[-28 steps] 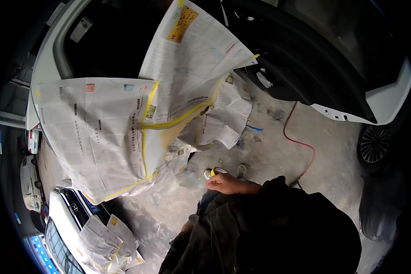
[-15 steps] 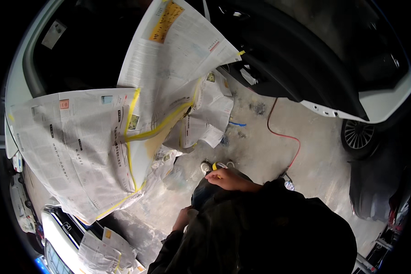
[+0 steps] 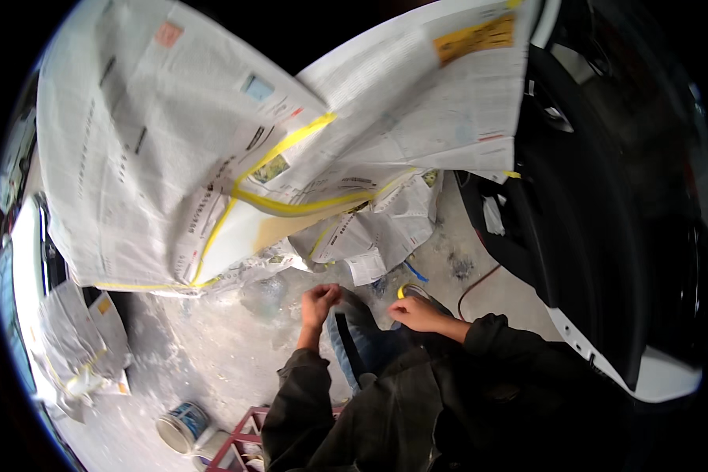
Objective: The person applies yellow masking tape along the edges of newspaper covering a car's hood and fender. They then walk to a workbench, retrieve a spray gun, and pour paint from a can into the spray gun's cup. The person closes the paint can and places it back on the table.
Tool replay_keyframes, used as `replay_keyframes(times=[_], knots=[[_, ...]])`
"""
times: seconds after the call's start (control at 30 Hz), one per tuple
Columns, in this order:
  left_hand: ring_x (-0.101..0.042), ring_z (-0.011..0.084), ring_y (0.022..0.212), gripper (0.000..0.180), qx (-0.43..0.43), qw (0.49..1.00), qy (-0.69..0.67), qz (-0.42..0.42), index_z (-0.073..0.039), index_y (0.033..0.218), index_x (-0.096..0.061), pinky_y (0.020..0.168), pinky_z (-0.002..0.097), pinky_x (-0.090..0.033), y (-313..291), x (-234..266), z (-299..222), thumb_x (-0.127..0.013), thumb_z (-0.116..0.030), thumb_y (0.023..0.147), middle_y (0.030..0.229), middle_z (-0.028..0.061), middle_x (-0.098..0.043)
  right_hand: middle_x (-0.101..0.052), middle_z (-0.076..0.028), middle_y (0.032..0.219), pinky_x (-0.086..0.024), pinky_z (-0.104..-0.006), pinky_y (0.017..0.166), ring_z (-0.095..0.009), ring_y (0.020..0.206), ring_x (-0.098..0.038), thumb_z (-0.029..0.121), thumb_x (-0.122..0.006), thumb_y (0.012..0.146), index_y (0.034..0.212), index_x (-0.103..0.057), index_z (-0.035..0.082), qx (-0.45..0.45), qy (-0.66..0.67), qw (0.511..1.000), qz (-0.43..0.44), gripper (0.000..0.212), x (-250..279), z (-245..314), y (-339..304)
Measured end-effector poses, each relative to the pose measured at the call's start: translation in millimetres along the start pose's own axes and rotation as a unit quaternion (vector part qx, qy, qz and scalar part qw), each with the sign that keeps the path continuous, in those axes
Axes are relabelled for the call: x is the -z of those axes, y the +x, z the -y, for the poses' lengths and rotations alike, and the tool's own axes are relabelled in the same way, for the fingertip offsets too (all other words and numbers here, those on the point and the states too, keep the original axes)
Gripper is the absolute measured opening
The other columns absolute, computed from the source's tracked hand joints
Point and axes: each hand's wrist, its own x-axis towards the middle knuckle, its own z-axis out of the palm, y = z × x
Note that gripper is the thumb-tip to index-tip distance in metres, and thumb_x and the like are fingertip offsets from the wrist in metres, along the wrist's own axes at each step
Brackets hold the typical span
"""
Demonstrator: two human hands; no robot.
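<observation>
My left hand (image 3: 319,305) is raised in front of my legs, fingers curled and pressed together; anything in it is too small to make out. To its right, my right hand (image 3: 418,315) is closed at a roll of yellow masking tape (image 3: 403,291), whose rim shows beyond my fingers. Ahead of both hands, newspaper sheets (image 3: 149,157) cover a car's side, edged with yellow tape strips (image 3: 299,208). Between the strips a bare white panel (image 3: 232,234) shows, with a beige patch (image 3: 291,226) on it. Neither hand touches the paper.
An open car door (image 3: 590,197) with black trim stands on the right. A blue scrap (image 3: 416,272) and a dark red hose (image 3: 477,293) lie on the concrete floor. Lower left are a paint bucket (image 3: 182,429), a red metal frame (image 3: 240,440) and another paper-covered car (image 3: 71,330).
My view has swung round, so the papered panel and door appear nearer. My left hand has risen from beside my body to the front; the tape roll stays with my right hand.
</observation>
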Motion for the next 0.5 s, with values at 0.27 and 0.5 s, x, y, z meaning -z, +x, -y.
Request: replay_keyframes(times=[0.27, 0.5], knots=[[-0.067, 0.0168, 0.082, 0.025, -0.107, 0.968, -0.178, -0.139, 0.007, 0.105, -0.067, 0.076, 0.0276, -0.055, 218.3, -90.1, 86.3, -0.066, -0.013, 0.091, 0.091, 0.0097, -0.07, -0.069, -0.012, 0.08, -0.049, -0.0361, 0.067, -0.027, 0.077, -0.067, 0.023, -0.062, 0.087, 0.096, -0.068, 0.003, -0.007, -0.045, 0.996, 0.078, 0.023, -40.2, -189.5, 127.8], [-0.064, 0.0114, 0.081, 0.027, -0.241, 0.928, -0.163, -0.233, 0.007, 0.105, -0.068, 0.077, 0.0266, -0.052, 308.3, -122.9, 141.5, -0.068, -0.016, 0.09, 0.088, 0.0088, -0.071, -0.069, -0.012, 0.085, -0.049, -0.0319, 0.068, -0.022, 0.076, -0.066, 0.02, -0.061, 0.09, 0.106, -0.067, 0.002, 0.003, -0.019, 0.996, 0.085, 0.025, -107.6, -314.5, 205.3]])
